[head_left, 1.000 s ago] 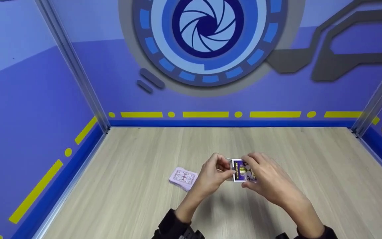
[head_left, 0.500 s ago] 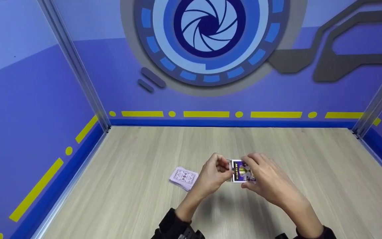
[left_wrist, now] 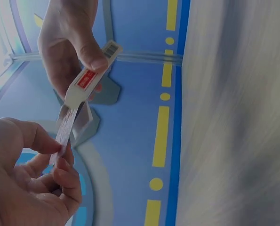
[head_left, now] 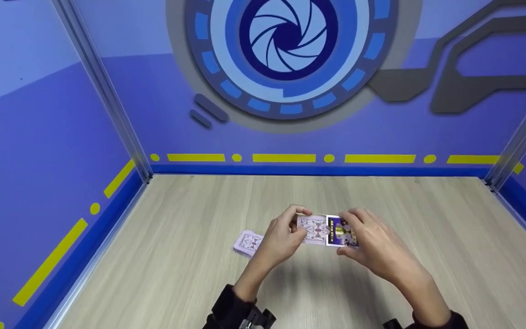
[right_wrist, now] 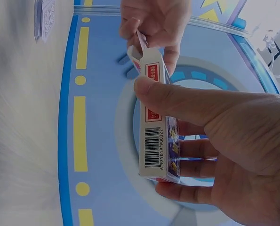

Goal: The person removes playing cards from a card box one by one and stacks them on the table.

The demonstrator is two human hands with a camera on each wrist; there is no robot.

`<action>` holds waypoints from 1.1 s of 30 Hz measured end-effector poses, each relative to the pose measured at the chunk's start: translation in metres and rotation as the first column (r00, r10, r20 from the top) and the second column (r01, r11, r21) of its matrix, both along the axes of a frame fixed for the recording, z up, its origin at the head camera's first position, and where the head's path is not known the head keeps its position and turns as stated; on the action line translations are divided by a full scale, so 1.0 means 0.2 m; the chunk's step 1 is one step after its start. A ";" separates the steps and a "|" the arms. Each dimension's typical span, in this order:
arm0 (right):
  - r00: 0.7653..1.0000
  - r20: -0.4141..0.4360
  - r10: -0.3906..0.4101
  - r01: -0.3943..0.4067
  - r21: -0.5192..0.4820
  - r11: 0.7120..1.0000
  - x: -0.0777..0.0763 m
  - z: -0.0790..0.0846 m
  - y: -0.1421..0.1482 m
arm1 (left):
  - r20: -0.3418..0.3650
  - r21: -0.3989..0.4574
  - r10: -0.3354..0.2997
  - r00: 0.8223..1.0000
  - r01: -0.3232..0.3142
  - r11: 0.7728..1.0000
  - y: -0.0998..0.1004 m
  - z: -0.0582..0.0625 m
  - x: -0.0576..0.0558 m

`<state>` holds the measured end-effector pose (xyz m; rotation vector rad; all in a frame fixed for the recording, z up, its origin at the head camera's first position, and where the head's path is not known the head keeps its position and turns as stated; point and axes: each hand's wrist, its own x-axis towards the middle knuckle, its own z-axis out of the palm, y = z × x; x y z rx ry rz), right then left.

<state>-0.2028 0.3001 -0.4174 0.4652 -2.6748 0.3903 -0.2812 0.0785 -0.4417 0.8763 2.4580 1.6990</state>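
My left hand [head_left: 280, 236] pinches the end of some playing cards [head_left: 313, 229] with a patterned purple-white back. Their other end sits inside a small card box [head_left: 338, 232] with a purple and yellow front. Around the box's sides curl the thumb and fingers of my right hand [head_left: 378, 246]. In the right wrist view the side of the box [right_wrist: 151, 141] shows a barcode and a red label, and its flap stands open toward the left hand. How many cards I pinch, I cannot tell. Both hands are raised above the table.
A loose pile of playing cards [head_left: 247, 242] lies face down on the wooden table [head_left: 190, 274], partly covered by my left hand. Blue printed panels [head_left: 263, 137] with metal corner posts [head_left: 107, 96] enclose the back and sides.
My left hand has moved left, drawing the cards partway out of the box, so their backs now show. The right hand and box have shifted slightly right. The table pile stays put.
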 end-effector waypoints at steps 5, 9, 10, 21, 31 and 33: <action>1.000 -0.021 -0.014 0.013 -0.019 1.000 0.00 0.01 0.02 | -0.221 -0.135 0.030 0.975 -0.060 0.989 -0.04 0.02 -0.01; 1.000 -0.029 -0.010 0.009 -0.021 1.000 0.00 0.00 0.03 | -0.267 -0.278 -0.031 0.963 -0.047 0.959 -0.07 0.03 0.00; 1.000 -0.029 -0.009 0.008 -0.021 1.000 0.00 0.00 0.03 | -0.259 -0.311 -0.049 0.965 -0.035 0.950 -0.07 0.03 0.00; 1.000 0.001 0.006 -0.006 -0.003 1.000 0.00 -0.01 0.00 | -0.504 -0.441 -0.113 0.856 -0.143 0.886 -0.06 0.01 0.03; 1.000 0.002 0.004 -0.004 -0.004 1.000 0.00 0.00 0.01 | -0.506 -0.538 -0.174 0.845 -0.152 0.829 -0.08 0.04 0.01; 1.000 0.010 -0.002 0.002 -0.007 1.000 0.00 0.00 0.02 | -0.495 -0.531 -0.168 0.853 -0.143 0.835 -0.11 0.05 0.00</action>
